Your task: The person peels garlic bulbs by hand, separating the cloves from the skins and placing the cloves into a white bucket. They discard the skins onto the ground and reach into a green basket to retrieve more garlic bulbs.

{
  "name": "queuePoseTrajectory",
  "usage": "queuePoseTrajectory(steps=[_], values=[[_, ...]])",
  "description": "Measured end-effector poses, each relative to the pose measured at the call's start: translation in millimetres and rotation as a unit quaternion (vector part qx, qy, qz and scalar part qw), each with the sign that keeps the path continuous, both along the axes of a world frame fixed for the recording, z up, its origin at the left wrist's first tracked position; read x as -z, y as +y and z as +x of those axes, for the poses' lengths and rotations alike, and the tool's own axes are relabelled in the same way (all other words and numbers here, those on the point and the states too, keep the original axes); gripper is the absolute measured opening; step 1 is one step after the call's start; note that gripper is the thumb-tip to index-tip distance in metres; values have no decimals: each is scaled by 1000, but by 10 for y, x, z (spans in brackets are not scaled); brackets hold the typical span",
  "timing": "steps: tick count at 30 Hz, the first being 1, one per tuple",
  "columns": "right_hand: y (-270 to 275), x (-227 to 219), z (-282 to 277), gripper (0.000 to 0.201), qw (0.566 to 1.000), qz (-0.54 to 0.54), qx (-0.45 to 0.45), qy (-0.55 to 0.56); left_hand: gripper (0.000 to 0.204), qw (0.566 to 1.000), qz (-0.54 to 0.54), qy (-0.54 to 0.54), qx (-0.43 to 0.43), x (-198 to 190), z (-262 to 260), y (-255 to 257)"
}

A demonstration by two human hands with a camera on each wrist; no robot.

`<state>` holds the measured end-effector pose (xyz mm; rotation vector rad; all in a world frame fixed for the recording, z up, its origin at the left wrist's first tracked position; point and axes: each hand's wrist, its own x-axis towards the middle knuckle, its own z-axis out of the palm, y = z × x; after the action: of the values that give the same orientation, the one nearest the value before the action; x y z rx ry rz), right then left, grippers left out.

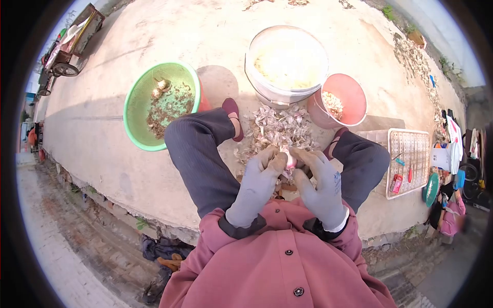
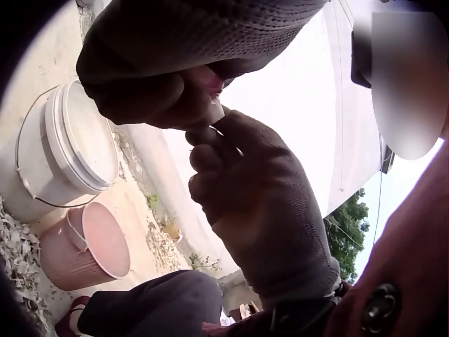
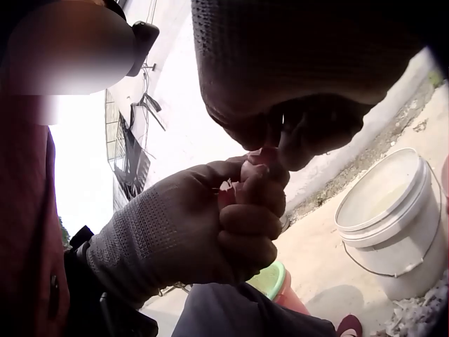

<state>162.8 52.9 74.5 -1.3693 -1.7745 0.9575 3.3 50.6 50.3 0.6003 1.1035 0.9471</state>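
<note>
While the left hand [image 1: 255,186] curls its gloved fingers round a pink-and-white garlic bulb [image 1: 289,158], the right hand [image 1: 322,191], gloved too, pinches at its end. Both hands are grasping it, and they meet just right of the centre of the head view, above a pair of spread knees. The right wrist view shows the bulb partly hidden by fingers, with torn skin [image 3: 226,193] sticking out near the left thumb.

Beyond the hands, a heap of papery peelings [image 1: 280,126] lies on the concrete ground [image 1: 138,179]. A white bucket [image 1: 290,96] stands at the upper middle of the frame, pale contents inside; too bright to make out clearly. Near its lower right, a pink bucket [image 1: 354,97] holds pale cloves [image 1: 333,104]. At the upper left, a green basket [image 1: 131,115] contains a few whole bulbs [image 1: 160,87] and brown debris [image 1: 156,120]. Right of the knees lies a white crate [image 1: 416,146] with small tools.
</note>
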Motion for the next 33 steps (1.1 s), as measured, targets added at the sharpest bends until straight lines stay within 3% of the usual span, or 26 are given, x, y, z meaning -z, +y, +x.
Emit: queuePoseTrajectory(steps=[9,11,14,18,20,24,26,30,33], values=[[-126,7,-6,37,999,-40,20,-2,23,999,40,10,5,-25,10,-108],[-128,-5,-1,36,975,-181,38,122,19,999,31,27,25,-94,-30,-104],[-122,62,33,36,963,-200,18,179,17,999,15,14,30,-96,-47,-112],[-106,21,28,34,961,-205,8,184,17,993,29,92,66,-174,-36,-80],[-45,-98,68,32,948,-276,13,161,14,992,51,88,68,-175,-32,-91],[-89,109,239,32,956,-256,-7,145,14,994,41,17,104,-195,-72,-93],[-98,120,211,31,920,-275,-5,280,14,993,24,17,118,-198,-84,-92],[-43,62,217,30,933,-285,-11,217,13,995,11,20,92,-149,-49,-55],[-28,103,189,29,925,-308,29,220,12,988,35,95,115,-162,-17,-61]])
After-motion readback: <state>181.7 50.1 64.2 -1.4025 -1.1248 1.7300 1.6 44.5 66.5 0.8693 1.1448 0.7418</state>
